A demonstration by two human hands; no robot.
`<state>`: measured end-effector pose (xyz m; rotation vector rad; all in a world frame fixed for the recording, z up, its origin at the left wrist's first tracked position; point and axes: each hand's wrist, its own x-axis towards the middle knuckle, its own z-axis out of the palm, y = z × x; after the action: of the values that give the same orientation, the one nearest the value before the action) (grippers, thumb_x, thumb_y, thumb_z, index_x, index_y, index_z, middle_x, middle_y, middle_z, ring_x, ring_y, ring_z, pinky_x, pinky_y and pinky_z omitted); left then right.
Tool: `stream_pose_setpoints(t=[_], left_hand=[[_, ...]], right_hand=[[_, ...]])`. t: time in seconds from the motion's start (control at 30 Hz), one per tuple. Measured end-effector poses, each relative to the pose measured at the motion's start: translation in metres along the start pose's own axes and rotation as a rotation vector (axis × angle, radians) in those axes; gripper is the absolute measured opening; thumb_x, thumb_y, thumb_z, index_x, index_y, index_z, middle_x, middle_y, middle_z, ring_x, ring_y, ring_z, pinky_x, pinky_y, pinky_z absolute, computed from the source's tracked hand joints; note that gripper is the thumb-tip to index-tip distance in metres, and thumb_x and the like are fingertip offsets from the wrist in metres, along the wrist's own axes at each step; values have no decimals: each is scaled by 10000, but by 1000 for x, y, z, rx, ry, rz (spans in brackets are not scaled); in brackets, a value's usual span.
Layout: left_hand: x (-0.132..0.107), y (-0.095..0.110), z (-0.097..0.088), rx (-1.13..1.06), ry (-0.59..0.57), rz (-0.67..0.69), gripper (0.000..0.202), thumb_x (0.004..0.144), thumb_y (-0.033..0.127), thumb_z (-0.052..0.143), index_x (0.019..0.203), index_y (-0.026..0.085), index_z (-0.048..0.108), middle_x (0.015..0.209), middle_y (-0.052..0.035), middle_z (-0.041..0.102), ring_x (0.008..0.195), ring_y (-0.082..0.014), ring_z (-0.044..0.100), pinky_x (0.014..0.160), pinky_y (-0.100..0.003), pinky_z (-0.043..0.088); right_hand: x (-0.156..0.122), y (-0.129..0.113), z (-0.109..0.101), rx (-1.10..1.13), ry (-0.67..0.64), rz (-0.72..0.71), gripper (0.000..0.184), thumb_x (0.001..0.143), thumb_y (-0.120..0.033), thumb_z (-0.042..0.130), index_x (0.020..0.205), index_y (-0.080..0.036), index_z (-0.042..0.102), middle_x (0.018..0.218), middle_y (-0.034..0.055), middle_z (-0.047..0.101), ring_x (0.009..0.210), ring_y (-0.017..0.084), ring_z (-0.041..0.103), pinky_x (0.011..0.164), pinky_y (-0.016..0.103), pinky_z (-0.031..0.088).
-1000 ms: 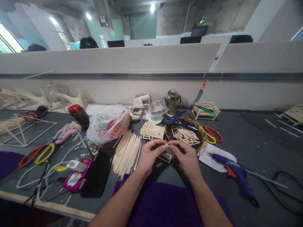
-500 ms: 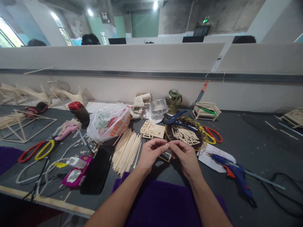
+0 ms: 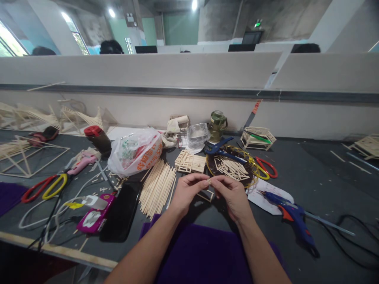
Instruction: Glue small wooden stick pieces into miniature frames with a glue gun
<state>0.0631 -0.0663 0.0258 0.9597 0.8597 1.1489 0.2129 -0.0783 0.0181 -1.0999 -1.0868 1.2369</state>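
My left hand and my right hand meet at their fingertips over the dark table, both pinching a tiny pale wooden piece. Just below the hands lies a small rectangular stick frame. Left of my left hand is a loose bundle of wooden sticks. Behind the hands sit a small stick lattice and a dark round tray with cut sticks. A purple cloth lies under my forearms.
A blue glue gun lies right on white paper, its cable trailing. Blue pliers, red and yellow scissors, a plastic bag, a black phone, a pink device and stick models crowd the table. A partition wall stands behind.
Both hands have stayed pinched on the small piece, with only slight finger shifts. The view has moved a little.
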Motion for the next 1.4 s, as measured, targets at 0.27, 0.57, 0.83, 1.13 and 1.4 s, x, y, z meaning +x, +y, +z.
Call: stream_pose_setpoints(t=[0.27, 0.57, 0.83, 1.13, 1.4], left_hand=[[0, 2, -1, -35, 4, -33, 231, 685, 269, 780, 884, 157, 743, 792, -49, 714, 693, -131, 626, 735, -271, 488], [-1, 0, -1, -15, -9, -31, 233, 689, 280, 777, 884, 155, 750, 811, -59, 721, 706, -133, 621, 736, -275, 487], [0, 0, 0, -82, 8, -76, 296, 659, 315, 799, 894, 143, 750, 766, -63, 720, 655, -135, 630, 714, -285, 500], [1, -4, 0, -118, -2, -64, 284, 657, 258, 802, 906, 137, 739, 787, -65, 720, 681, -136, 636, 731, -283, 498], [2, -4, 0, -110, 14, -47, 284, 649, 268, 806, 899, 148, 744, 813, -62, 721, 684, -130, 628, 721, -278, 495]], right_hand=[[0, -2, -1, 32, -10, 20, 220, 761, -387, 714, 825, -176, 720, 705, 4, 618, 560, 87, 457, 478, 202, 370], [0, 0, -2, -6, -19, 15, 219, 745, -377, 731, 810, -168, 723, 632, -9, 595, 538, 81, 441, 473, 199, 357], [0, -3, 1, -19, -8, 12, 244, 737, -401, 725, 796, -165, 718, 619, -3, 597, 526, 92, 441, 475, 215, 361], [0, -4, 4, 6, 13, 16, 244, 737, -412, 722, 797, -175, 709, 661, -8, 610, 527, 84, 446, 475, 209, 359], [-1, -4, 5, -7, 13, 18, 276, 734, -444, 713, 801, -176, 708, 663, -10, 598, 515, 87, 437, 466, 218, 359]])
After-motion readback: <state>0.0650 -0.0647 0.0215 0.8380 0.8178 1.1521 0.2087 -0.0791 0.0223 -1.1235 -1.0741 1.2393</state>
